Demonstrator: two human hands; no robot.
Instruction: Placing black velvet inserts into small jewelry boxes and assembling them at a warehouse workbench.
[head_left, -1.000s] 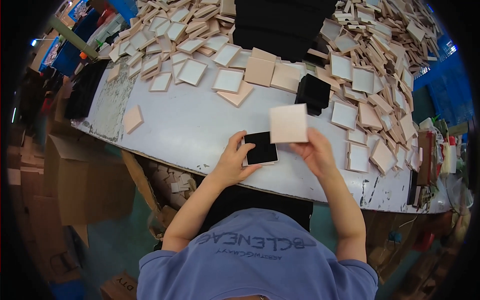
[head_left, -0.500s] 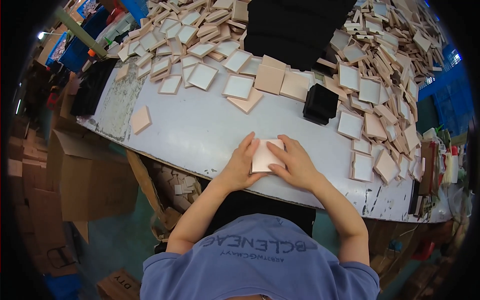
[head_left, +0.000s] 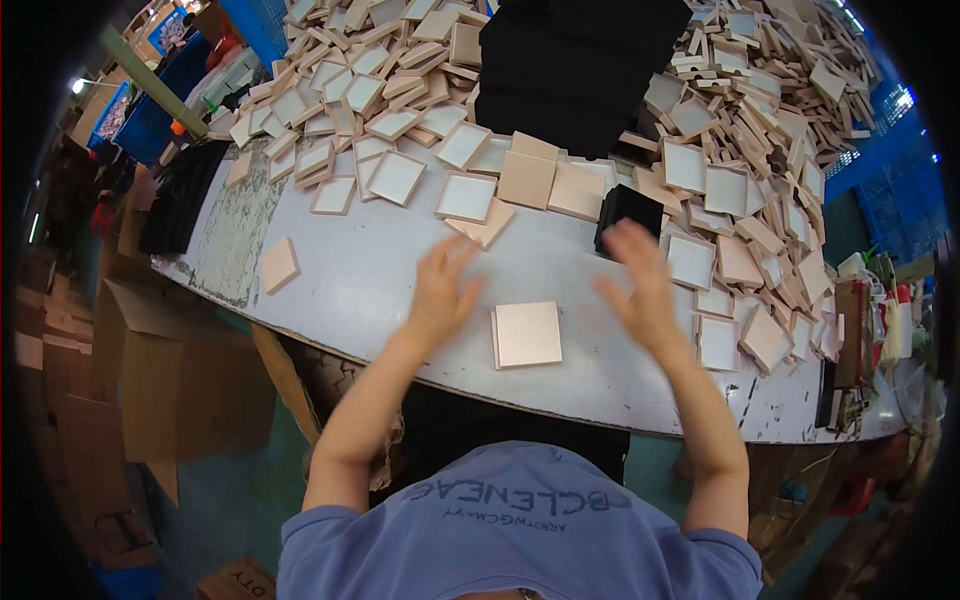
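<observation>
A small pale pink square box [head_left: 530, 334] lies near the table's front edge, its top slightly out of line with the part under it. Neither hand is on it. My left hand [head_left: 441, 293], a little blurred, hovers to its left with the fingers apart and holds nothing. Beyond those fingertips, a pink square piece [head_left: 487, 224] lies partly under a white-lined open tray [head_left: 466, 196]. My right hand [head_left: 641, 292] is open too, its blurred fingertips overlapping the lower part of a small stack of black square pieces [head_left: 632, 205]. I cannot tell whether they touch it.
Heaps of pink box halves [head_left: 390, 60] cover the far left, and more [head_left: 760, 190] fill the right. Between them stands a large black stack [head_left: 580, 75]. A lone pink piece [head_left: 280, 265] lies at left. A cardboard carton [head_left: 195, 370] stands beyond the table's left front edge.
Both hands have let go of the pink box and moved apart, the left one outward and the right one toward the small black stack. The box now rests on the table.
</observation>
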